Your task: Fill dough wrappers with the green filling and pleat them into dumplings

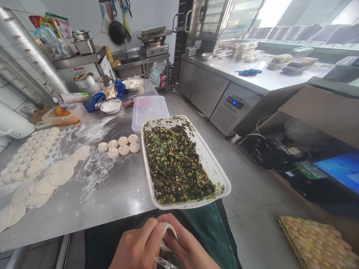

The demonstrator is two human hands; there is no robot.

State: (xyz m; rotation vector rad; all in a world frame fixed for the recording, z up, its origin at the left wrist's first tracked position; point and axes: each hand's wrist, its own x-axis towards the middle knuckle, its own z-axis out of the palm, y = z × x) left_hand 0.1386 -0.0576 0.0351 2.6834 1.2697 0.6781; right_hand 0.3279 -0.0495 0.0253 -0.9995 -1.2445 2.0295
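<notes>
At the bottom of the head view, my left hand (137, 243) and my right hand (189, 248) are together, closed around a curved dough wrapper (171, 232). Whatever lies inside the wrapper is hidden by my fingers. Below it, a thin pale-speckled strip (165, 262) shows between my hands; I cannot make out its kind or which hand has it. Just beyond my hands, a white tub (221, 179) holds chopped green filling (176, 160). Left of the tub stand several pleated buns (123, 149). Flat dough wrappers (60, 175) lie overlapped farther left.
The floured steel table (117, 194) also bears rows of dough pieces (36, 155), a clear lid (148, 108), a bowl of white powder (111, 106) and a plastic box with orange contents (66, 114). Egg trays (316, 243) sit low at the right.
</notes>
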